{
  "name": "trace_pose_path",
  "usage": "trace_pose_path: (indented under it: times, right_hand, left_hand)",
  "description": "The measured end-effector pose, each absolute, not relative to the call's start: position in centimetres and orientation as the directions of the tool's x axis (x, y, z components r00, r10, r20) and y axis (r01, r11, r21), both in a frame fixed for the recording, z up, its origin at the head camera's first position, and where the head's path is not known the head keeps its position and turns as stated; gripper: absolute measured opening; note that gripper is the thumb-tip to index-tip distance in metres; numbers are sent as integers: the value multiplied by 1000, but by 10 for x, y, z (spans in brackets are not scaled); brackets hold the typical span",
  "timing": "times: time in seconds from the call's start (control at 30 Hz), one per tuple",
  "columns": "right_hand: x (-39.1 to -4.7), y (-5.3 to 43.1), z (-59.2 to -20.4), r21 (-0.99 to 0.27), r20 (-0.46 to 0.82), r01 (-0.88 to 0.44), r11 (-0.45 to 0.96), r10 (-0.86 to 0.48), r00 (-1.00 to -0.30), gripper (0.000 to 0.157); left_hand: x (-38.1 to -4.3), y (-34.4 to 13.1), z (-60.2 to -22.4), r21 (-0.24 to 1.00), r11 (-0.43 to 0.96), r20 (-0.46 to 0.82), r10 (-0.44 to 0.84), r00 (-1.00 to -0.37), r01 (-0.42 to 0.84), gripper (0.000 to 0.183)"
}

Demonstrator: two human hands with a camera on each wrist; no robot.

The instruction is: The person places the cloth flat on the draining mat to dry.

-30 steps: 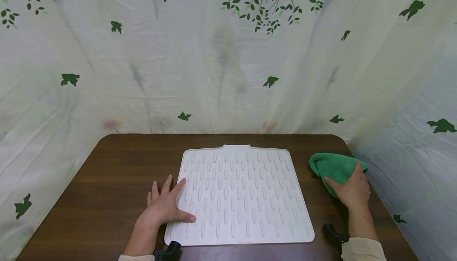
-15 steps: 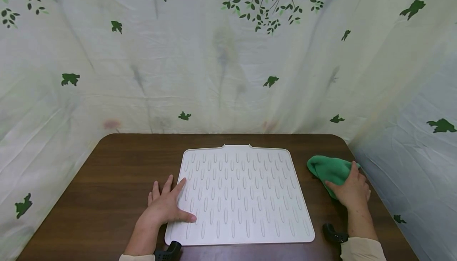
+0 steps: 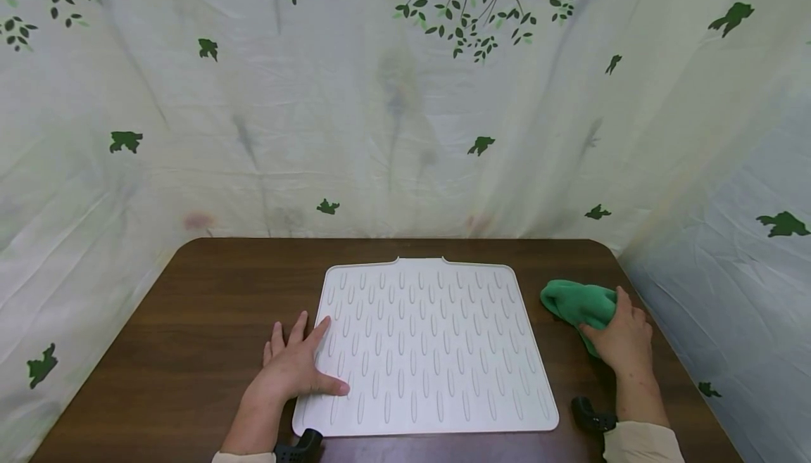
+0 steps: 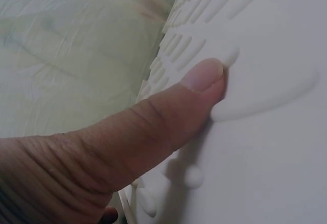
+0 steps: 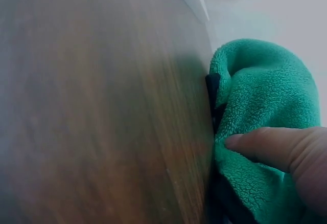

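A white ridged board, covered in rows of raised oval ribs, lies flat in the middle of the table. Spread across its left edge, my left hand rests with straight fingers. The left wrist view shows that thumb pressing on the white surface beside a rib. To the right of the board, my right hand grips a bunched green cloth on the table. In the right wrist view the thumb presses into the fluffy cloth, which has a dark edge underneath; the other fingers are mostly hidden.
The brown wooden table has rounded far corners, and its right edge runs close by the right hand. A pale curtain with leaf prints hangs behind it and at the sides. Black wrist devices sit on both wrists.
The right hand's fingers have drawn in, and the green cloth has bunched up smaller, its right part pulled leftward. The left hand and the board have stayed put.
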State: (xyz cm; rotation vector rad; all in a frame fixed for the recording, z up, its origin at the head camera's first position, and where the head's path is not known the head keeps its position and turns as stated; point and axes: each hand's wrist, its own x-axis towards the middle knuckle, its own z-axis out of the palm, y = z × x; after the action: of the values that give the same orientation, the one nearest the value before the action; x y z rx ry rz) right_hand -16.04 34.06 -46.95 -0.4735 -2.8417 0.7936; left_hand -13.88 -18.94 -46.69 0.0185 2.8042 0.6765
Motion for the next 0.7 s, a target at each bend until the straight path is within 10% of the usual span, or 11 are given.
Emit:
trace_pose_path:
  times: [0.7]
  right_hand:
    - [-160, 339, -470, -503, 65, 266, 822, 343, -937, 93]
  left_hand:
    - [-139, -188, -465, 442, 896, -248, 68, -966, -50, 131]
